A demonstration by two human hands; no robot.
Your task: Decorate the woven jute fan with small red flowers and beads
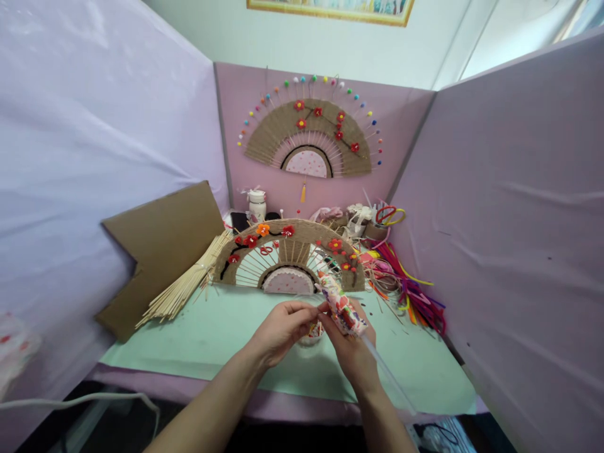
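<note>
My right hand (350, 343) is closed round a tool wrapped in flowered paper (340, 305), likely a glue gun, with a pale stick or cord trailing from its rear toward me. Its tip points up at the burlap fan (289, 255) lying on the green mat (212, 333). My left hand (280, 327) pinches something small next to the tool, over a small clear cup (311, 335); what the fingers hold is too small to name. The fan has wooden ribs, a pink centre, and red and orange flowers.
A finished fan (309, 138) with coloured beads hangs on the back panel. A bundle of bamboo sticks (186, 286) and cardboard (158, 242) lie at left. Pipe cleaners (410, 289), scissors (389, 215) and a white bottle (257, 204) crowd the back right. Purple panels wall three sides.
</note>
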